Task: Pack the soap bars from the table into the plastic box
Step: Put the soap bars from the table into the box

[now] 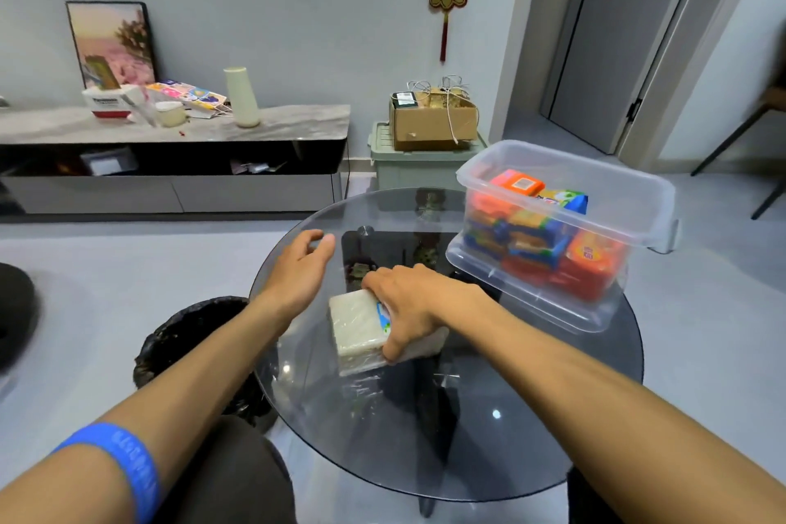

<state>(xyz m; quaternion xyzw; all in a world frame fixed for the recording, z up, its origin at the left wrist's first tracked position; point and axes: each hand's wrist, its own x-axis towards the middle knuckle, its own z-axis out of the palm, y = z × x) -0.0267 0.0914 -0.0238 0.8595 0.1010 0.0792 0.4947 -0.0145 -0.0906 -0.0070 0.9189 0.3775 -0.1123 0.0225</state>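
Round and made of dark glass, the tabletop (489, 438) sits in front of me in a pale room with a grey floor. My right hand (419, 304) is right on top of the soap pack (361, 328), a white block in clear wrap. My fingers (393, 351) curl around its near right side, thumb low and the rest over the top, so they are clamped on it. The pack's long way runs from me toward the far side, tipped a bit to the right. My left hand (300, 268) is just beside it on the left, fingers apart, holding nothing. The plastic box (565, 166) stands to the right and farther from me, so my right hand is the closer one to it. It is open on top and already has many orange and blue soap bars inside. My hand hides the right half of the pack, so I cannot tell if it is one bar or several.
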